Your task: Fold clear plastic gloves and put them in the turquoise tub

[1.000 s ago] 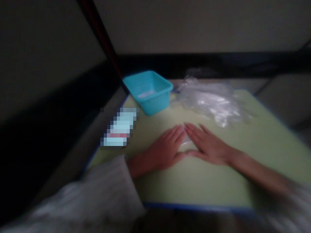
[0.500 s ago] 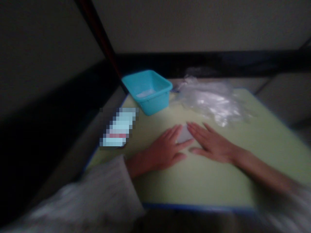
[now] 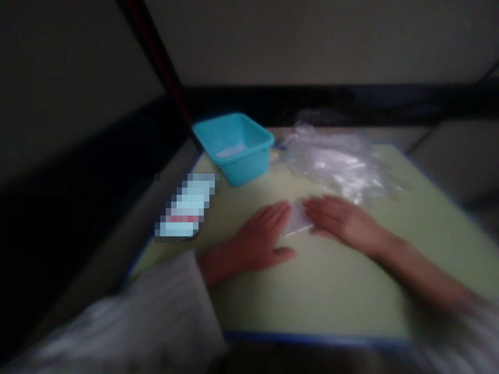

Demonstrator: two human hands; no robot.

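A small, flat whitish piece (image 3: pixel 297 219), perhaps a plastic packet or a folded sheet, lies on the tabletop between my hands; blur hides its exact kind. My left hand (image 3: pixel 263 236) rests flat with its fingertips at the piece's left edge and the thumb apart, pointing right. Over the right part of the piece lies my right hand (image 3: pixel 337 221), palm down, fingers stretched out and smeared a little by motion. Both hands are open, and the ends of the piece are covered by the fingers.
A turquoise plastic basin (image 3: pixel 249 166) with something whitish inside stands at the back left. Clear plastic bags (image 3: pixel 343 163) are heaped at the back right. A pixelated, phone-like object (image 3: pixel 189 205) lies at the left of the pale green, blue-edged table (image 3: pixel 331 296).
My right hand has shifted slightly right, its fingers drawn closer together. A left-hand finger that lay across the piece has pulled back, so more of its near edge shows.
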